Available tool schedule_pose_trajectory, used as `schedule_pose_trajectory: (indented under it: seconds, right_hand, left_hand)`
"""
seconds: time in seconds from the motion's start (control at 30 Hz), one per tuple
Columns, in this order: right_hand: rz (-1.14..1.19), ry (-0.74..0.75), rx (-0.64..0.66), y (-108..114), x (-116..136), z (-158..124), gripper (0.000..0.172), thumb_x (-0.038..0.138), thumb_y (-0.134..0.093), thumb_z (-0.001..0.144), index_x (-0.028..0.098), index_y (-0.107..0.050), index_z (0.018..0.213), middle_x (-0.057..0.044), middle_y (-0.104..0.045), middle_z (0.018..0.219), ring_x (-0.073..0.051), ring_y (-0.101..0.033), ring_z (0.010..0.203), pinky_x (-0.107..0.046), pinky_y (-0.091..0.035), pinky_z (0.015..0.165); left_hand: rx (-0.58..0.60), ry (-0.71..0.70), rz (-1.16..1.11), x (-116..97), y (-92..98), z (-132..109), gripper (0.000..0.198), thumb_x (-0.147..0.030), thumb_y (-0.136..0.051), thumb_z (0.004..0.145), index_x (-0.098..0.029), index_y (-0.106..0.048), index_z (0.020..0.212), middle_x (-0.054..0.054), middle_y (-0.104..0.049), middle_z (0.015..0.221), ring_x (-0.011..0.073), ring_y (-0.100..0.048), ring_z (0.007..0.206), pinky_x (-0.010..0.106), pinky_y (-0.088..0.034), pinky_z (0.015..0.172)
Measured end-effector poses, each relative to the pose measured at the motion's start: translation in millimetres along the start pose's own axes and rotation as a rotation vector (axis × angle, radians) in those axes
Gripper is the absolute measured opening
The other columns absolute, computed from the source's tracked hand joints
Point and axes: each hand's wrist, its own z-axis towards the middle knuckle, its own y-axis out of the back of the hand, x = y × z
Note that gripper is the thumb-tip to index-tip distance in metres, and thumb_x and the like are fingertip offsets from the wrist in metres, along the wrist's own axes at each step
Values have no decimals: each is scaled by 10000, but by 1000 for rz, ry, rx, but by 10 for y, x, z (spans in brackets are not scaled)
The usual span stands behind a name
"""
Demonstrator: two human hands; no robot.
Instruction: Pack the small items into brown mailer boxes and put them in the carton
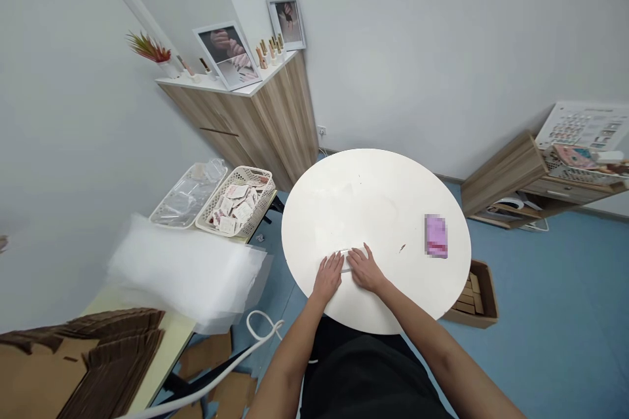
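Hands work together at the near side of a round white table [368, 209], both palm down over a small white piece [346, 260] that lies flat on the tabletop. Left hand [329, 276] covers the left end of it, with the fingers pointing forward and close together; right hand [365, 270] lies over the right end, with its fingers slightly spread. Both touch the piece, and a short strip of it shows between them; whether the thumbs pinch it or the fingers merely press on it, I cannot tell. To the right on the same table sits a purple item [436, 236], blurred out, well apart from the hands, and a small reddish scrap [402, 248] lies between it and the right hand. On the floor beyond the table's right edge stands a cardboard box [472, 320] with brown pieces inside. On the left, a side table [167, 353] bears a white basket [261, 211] of small packets [238, 204], clear plastic [189, 193] just beside that, a pile of white sheets [187, 268], and stacked flat cardboard [122, 353]. Behind them stands a wooden cabinet [285, 111] topped with two picture frames, small bottles [275, 48] and a plant [150, 47].
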Motion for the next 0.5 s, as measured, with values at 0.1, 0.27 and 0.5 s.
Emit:
schedule_pose_trajectory:
  seconds: [0.1, 0.27, 0.5]
  right_hand:
    - [3, 38, 16, -76, 36, -29, 509, 218, -488, 869, 128, -451, 1368, -164, -486, 1417, -305, -356, 1355, -584, -42, 1171]
    - [-30, 4, 21, -127, 9, 81, 402, 108, -437, 876, 131, -510, 1270, -163, -545, 1350, -269, -461, 1272, -526, -154, 1171]
    - [52, -56, 123, -10, -31, 127, 288, 46, -437, 831, 152, -565, 1067, -103, -665, 1055, -222, -602, 952, -391, -377, 1012]
  left_hand:
    - [-2, -24, -43, 54, 17, 38, 698, -83, -435, 791, -180, -309, 1471, 125, -413, 1507, 262, -380, 1392, 470, -319, 1126]
    - [-2, -87, -136, 160, 117, 90, 650, -92, -478, 777, -172, -342, 1408, 154, -440, 1477, 279, -435, 1348, 472, -391, 1072]
    - [62, -94, -257, 176, 380, 119, 402, -164, -529, 823, -208, -484, 1220, 115, -551, 1269, 259, -573, 1116, 399, -496, 912]
